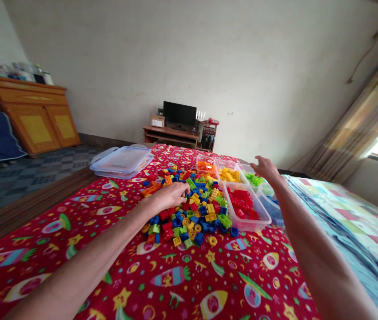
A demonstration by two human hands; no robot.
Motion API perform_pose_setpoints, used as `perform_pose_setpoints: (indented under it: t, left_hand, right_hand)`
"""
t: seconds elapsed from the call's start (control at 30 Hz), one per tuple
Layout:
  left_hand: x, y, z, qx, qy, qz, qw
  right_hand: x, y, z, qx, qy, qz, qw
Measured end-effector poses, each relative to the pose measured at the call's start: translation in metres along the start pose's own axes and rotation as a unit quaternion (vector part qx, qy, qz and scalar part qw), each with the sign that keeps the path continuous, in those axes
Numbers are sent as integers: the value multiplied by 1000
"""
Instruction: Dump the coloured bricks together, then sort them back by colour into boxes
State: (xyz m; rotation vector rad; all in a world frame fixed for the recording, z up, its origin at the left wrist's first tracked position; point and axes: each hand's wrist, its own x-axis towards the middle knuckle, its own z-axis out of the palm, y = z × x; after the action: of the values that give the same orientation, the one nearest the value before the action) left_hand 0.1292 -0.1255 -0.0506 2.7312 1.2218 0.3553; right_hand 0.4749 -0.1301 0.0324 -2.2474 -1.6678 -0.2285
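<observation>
A mixed pile of toy building blocks (193, 222) in red, blue, yellow, green and orange is heaped on the red patterned cloth. Over the pile's upper middle, my left hand (175, 194) has its fingers curled down and closed among the blocks; whatever they grip is hidden. My right hand (264, 168) hovers above the bin of green blocks (254, 179), fingers apart, nothing visible in them. Beside it are clear bins of yellow blocks (229, 175), orange blocks (206, 167) and red blocks (242, 203). The bin of blue blocks (272, 200) is partly behind my right forearm.
Stacked clear lids (122, 161) lie at the cloth's far left. The red cloth (135, 271) has a rocket print. A bed (348, 213) adjoins it on the right. Beyond stand a desk with a monitor (180, 114) and, at left, a wooden cabinet (35, 115).
</observation>
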Motion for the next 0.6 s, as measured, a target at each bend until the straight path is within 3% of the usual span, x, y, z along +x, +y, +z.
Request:
perform_pose_setpoints:
  t: [0.17,0.33,0.47,0.6]
  left_hand:
    - [1,2,0,-7,-15,-4,1000]
    - [6,-5,8,14,28,21,999]
    - [5,-6,6,22,8,16,1000]
    - [3,-6,-2,30,11,7,999]
  right_hand:
    - [-30,-30,1,75,37,-83,993]
    - [-68,-84,2,124,52,-178,975]
    - [-89,-119,19,103,4,-245,964]
    - [-101,-131,42,43,-44,-288,956]
